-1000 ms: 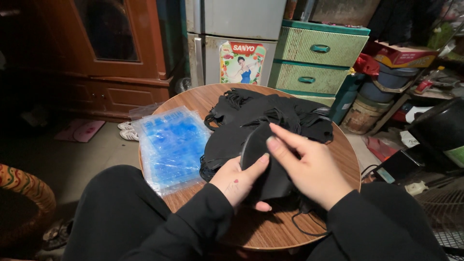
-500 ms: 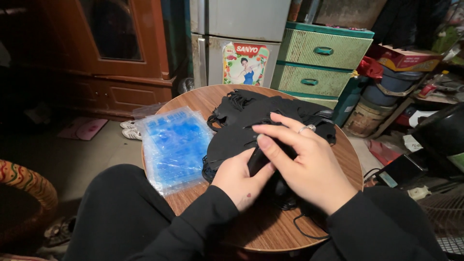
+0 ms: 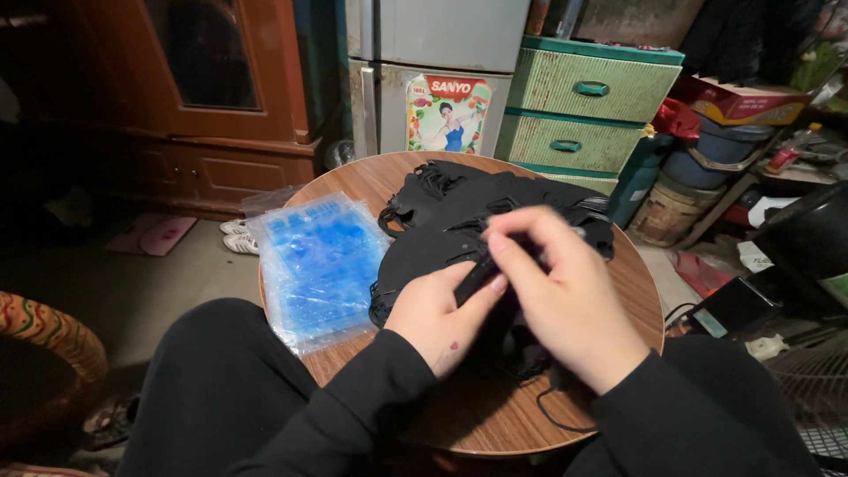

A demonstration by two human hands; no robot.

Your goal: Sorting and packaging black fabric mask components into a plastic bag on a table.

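Note:
A heap of black fabric pieces with thin straps (image 3: 495,208) lies on a round wooden table (image 3: 477,415). My left hand (image 3: 437,318) and my right hand (image 3: 570,305) meet over the near side of the heap. Together they pinch one folded black piece (image 3: 477,274) between fingers and thumbs, the right hand curled over the top of it. A stack of clear blue plastic bags (image 3: 318,261) lies flat on the table's left side, close to my left hand. My black sleeves and my knees fill the bottom of the view.
Behind the table stand a grey fridge (image 3: 437,53) with a poster, a green drawer unit (image 3: 587,110) and a brown wooden cabinet (image 3: 225,97). Buckets and boxes (image 3: 698,159) crowd the right. Slippers (image 3: 238,234) lie on the floor; a patterned chair arm (image 3: 44,340) is at lower left.
The black piece, held spread open a second ago, is now folded small between both hands. My right hand has closed over it and the view has shifted slightly.

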